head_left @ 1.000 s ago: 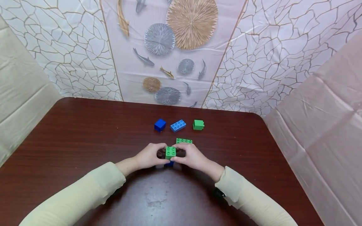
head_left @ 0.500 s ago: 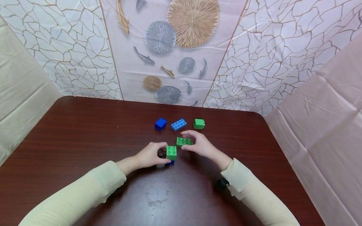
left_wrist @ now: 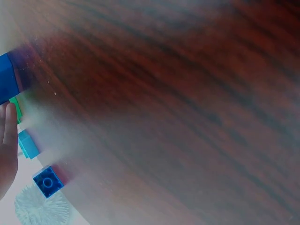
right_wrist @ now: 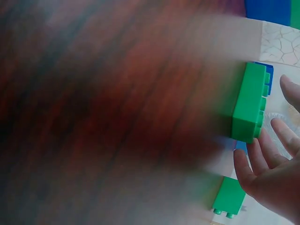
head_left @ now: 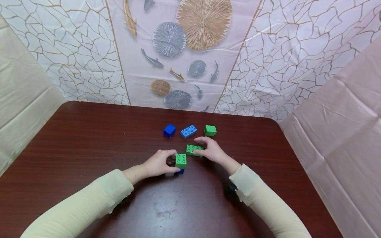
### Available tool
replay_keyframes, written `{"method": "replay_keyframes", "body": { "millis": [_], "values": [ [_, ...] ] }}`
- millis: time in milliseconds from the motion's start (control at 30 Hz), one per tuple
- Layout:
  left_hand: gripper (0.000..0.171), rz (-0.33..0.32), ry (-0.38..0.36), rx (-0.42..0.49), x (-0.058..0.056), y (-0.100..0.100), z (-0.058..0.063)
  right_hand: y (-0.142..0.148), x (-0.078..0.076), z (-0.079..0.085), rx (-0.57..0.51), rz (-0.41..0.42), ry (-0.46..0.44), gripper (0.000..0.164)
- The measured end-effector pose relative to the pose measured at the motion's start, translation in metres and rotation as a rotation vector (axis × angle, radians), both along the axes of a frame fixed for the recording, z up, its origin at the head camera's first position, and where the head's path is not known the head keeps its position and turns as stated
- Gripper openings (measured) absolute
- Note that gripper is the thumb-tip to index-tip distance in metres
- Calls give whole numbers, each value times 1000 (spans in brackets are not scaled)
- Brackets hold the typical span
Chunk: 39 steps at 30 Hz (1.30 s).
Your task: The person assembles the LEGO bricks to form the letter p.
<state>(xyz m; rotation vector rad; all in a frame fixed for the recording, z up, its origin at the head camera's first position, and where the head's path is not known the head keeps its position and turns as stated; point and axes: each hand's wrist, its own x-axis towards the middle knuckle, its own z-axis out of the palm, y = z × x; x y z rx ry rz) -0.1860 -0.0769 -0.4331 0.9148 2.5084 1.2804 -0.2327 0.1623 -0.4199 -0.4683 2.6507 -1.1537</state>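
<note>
My left hand (head_left: pixel 159 163) pinches a small stack between thumb and fingers: a square green building brick (head_left: pixel 180 160) on top of a blue brick (head_left: pixel 180 171). In the left wrist view, that blue brick (left_wrist: pixel 6 78) shows at the left edge, with fingers (left_wrist: pixel 9 124) close below it. A long green brick (head_left: pixel 193 149) lies just beyond and to the right of the stack, studs up. Over its right end hovers my right hand (head_left: pixel 212 152), fingers spread and loosely bent. The right wrist view has the fingers beside the long brick's (right_wrist: pixel 248 103) studs, without a grip around it.
Farther back on the dark wooden table (head_left: pixel 104 138) lie a dark blue brick (head_left: pixel 169 131), a lighter blue long brick (head_left: pixel 189 131) and a green brick (head_left: pixel 210 130) on its side. Patterned cloth (head_left: pixel 143 79) hangs behind the table, with plain cloth at both sides.
My right hand has let go of the stack and moved right to the long green brick, its thumb now overlapping the brick's studs. My left hand stays at the stack.
</note>
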Motion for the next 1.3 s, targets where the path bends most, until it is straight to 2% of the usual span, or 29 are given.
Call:
{"method": "replay_keyframes", "body": {
  "millis": [500, 867, 1033, 1300],
  "values": [
    [26, 1, 13, -5, 0, 1, 0, -7, -2, -8, 83, 39, 32, 53],
    [26, -5, 1, -3, 1, 1, 1, -10, -4, -10, 163, 49, 78, 37],
    [26, 3, -3, -9, 2, 1, 3, -9, -3, -7, 163, 32, 70, 35],
    [26, 9, 0, -14, 3, 1, 3, -5, -1, -3, 104, -12, 49, 31]
  ]
}}
